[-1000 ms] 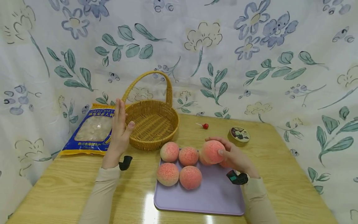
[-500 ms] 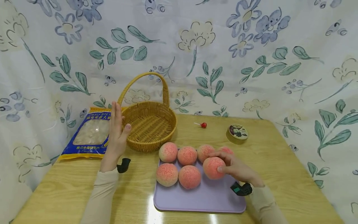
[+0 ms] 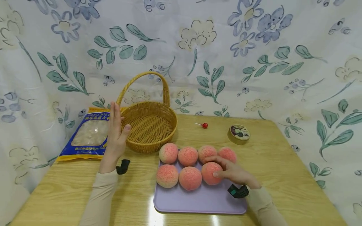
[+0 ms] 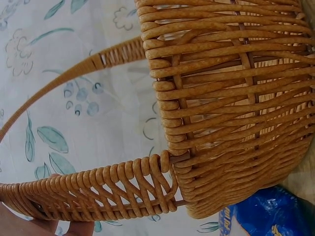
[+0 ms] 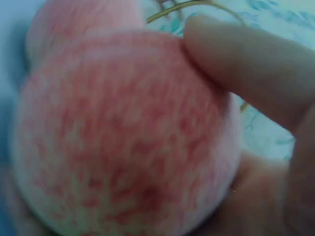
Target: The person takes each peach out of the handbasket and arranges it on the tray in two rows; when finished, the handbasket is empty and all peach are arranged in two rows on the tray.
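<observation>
My right hand (image 3: 232,171) holds a pink peach (image 3: 211,173) low over the lilac tray (image 3: 198,201), thumb on its near side and fingers round the far side. In the right wrist view that peach (image 5: 128,137) fills most of the picture, blurred. Beside it on the tray are several more peaches (image 3: 190,178), in a back row and a front row. My left hand (image 3: 115,138) is raised with straight fingers at the left of the wicker basket (image 3: 147,146). The left wrist view has its fingers (image 4: 78,228) right at the basket's handle (image 4: 98,189).
A blue and yellow bag of pasta (image 3: 90,131) lies left of the basket, partly behind my left hand. Behind the tray are a red lollipop (image 3: 204,125) and a round tin (image 3: 238,134). A floral curtain (image 3: 181,47) hangs behind the wooden table (image 3: 282,175).
My right hand has brought the peach from over the back row down and nearer, to the right end of the front row. The left hand keeps its pose by the basket; the view shifts slightly.
</observation>
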Motion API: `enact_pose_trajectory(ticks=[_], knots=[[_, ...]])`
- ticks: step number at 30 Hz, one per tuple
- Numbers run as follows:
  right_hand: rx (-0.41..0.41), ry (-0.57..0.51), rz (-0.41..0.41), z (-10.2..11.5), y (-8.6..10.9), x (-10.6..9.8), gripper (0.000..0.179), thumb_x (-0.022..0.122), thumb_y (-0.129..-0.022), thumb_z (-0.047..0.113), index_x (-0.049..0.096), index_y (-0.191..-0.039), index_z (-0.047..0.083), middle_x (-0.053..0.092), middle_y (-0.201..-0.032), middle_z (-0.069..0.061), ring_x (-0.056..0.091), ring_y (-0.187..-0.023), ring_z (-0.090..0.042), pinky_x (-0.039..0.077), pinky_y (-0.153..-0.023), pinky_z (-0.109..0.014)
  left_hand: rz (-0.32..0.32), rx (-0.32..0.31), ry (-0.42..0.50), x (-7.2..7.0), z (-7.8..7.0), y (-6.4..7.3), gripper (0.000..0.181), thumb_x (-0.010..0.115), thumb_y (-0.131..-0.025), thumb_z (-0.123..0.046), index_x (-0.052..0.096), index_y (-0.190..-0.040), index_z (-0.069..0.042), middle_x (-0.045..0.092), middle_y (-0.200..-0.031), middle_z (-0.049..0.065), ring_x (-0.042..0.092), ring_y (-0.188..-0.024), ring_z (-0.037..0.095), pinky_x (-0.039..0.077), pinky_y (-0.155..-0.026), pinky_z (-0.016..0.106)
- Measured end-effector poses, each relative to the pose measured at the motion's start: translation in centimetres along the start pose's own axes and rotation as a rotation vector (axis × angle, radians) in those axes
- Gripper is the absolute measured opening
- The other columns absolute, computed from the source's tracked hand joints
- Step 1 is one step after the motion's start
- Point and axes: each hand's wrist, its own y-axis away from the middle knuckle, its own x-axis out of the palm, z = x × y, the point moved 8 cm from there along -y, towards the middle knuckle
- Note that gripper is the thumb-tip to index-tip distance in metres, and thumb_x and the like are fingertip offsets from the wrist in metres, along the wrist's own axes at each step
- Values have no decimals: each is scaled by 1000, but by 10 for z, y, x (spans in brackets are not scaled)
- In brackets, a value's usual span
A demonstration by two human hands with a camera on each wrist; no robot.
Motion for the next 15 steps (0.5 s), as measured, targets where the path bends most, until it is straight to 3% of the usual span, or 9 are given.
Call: enact_pose_trajectory(ticks=[4, 11, 15], knots=[[20, 149, 47, 5, -2, 7, 53, 58, -98, 18, 38, -146, 9, 39, -151, -16, 40, -129, 4, 35, -102, -13, -4, 15, -10, -2, 1, 0, 70, 36, -105, -40, 1, -157, -9, -8, -163, 17, 6, -151, 20, 26, -108, 53], [-16, 199, 123, 13, 0, 17, 59, 56, -98, 17, 31, -151, 9, 29, -156, -16, 26, -134, 11, 29, -104, -11, 15, 18, -19, -9, 2, 1, 69, 37, -105, -39, 2, -157, -13, -8, -164, 14, 2, -152, 23, 26, -111, 54], [-57, 265, 140, 22, 0, 18, 52, 53, -99, 15, 36, -148, 10, 27, -157, -16, 21, -140, 6, 25, -108, -12, 10, 19, -47, -16, 1, 2, 70, 38, -104, -43, 4, -158, -15, -6, -164, 15, -3, -152, 27, 13, -116, 61]])
